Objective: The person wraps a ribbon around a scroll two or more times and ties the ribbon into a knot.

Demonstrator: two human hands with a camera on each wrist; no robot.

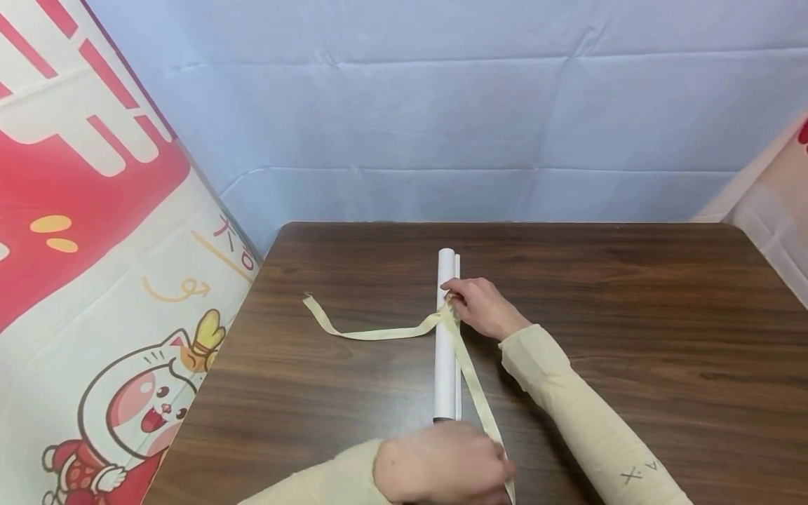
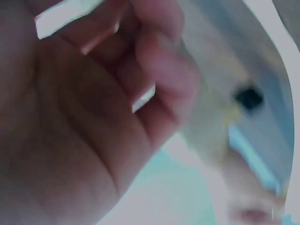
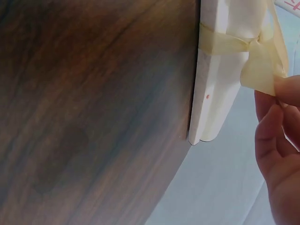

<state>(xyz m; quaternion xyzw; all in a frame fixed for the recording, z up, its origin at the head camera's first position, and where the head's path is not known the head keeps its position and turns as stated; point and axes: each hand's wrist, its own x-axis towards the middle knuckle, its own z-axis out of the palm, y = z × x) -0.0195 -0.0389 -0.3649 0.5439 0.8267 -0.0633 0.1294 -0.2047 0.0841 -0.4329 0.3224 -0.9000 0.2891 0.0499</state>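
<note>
A white paper roll [image 1: 445, 365] lies lengthwise on the table, with a cream ribbon [image 1: 385, 334] tied round its upper half. My right hand [image 1: 486, 306] is at the knot, pinching a short end or loop of ribbon [image 3: 260, 75] between thumb and fingers in the right wrist view. One long tail curves left over the table; the other slants toward me. My left hand [image 1: 445, 464], blurred, is over the roll's near end, its fingers beside the slanting tail. The left palm [image 2: 70, 126] shows with bent fingers; I cannot tell whether they hold the ribbon.
The brown wood-grain table [image 1: 663, 315] reaches back to a pale blue cloth backdrop [image 1: 442, 126]. A red and white cartoon-printed sheet [image 1: 95, 280] hangs along the left side. Another pale sheet [image 1: 779, 203] hangs at the right edge.
</note>
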